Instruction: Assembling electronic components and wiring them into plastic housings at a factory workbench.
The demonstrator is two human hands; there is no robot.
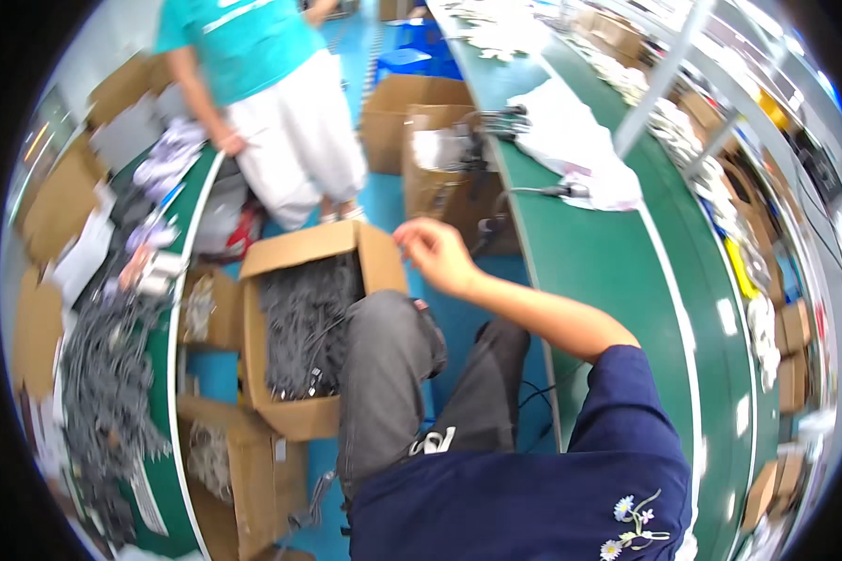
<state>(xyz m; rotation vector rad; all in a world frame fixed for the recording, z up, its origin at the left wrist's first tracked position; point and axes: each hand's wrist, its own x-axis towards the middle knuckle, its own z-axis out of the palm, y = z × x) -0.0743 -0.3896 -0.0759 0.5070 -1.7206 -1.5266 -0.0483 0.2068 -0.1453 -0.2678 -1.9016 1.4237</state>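
Note:
My right hand (pixel 440 257) is held out over the gap between the two benches, beside the raised right flap of an open cardboard box (pixel 384 257). Its fingers are loosely bent with a gap between thumb and forefinger, and I see nothing in them. Whether a fingertip touches the flap I cannot tell. Inside the box lies a heap of dark grey cables (pixel 309 323), partly hidden by my raised knee (pixel 388 365). My left hand is out of view.
On the left bench lies a large pile of grey cables (pixel 108 383). A person in a teal shirt (pixel 253 56) stands ahead. The green bench (pixel 589 271) on the right bears a white bag (pixel 571 140) and black plugs (pixel 561 190). More cardboard boxes (pixel 262 486) stand on the blue floor.

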